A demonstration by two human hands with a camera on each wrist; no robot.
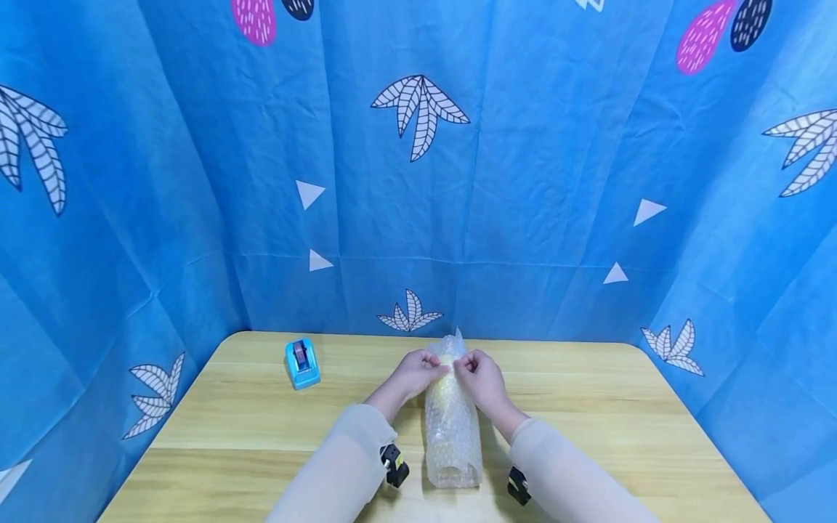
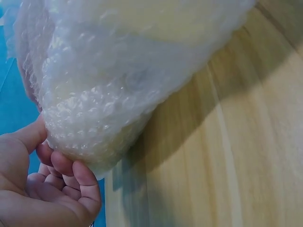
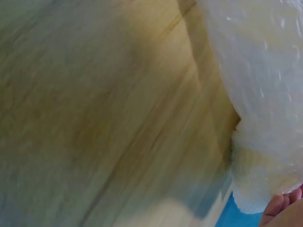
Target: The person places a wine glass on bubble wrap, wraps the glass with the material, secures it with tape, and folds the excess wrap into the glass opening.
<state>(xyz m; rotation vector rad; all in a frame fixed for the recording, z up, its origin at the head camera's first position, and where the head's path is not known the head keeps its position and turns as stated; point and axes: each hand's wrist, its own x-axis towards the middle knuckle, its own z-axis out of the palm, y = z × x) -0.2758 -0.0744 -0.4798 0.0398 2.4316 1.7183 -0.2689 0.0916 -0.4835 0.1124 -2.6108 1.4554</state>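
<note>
A long bundle of bubble wrap [image 1: 451,436] lies lengthwise on the table, with something pale yellow showing faintly through it. Its near end is an open roll; the far end comes to a crumpled point. My left hand [image 1: 420,373] pinches the wrap near that far end from the left, thumb against curled fingers, and the left wrist view shows those fingertips at the edge of the wrap [image 2: 94,109]. Opposite, my right hand [image 1: 482,379] pinches the wrap from the right. In the right wrist view only a few fingertips [image 3: 274,208] show, against the wrap's end.
A blue tape dispenser [image 1: 302,365] with a roll in it stands at the table's back left. The wooden table [image 1: 588,414] ends at a blue patterned curtain [image 1: 549,181] behind and on both sides. Both wrists carry small black cameras under pale sleeves.
</note>
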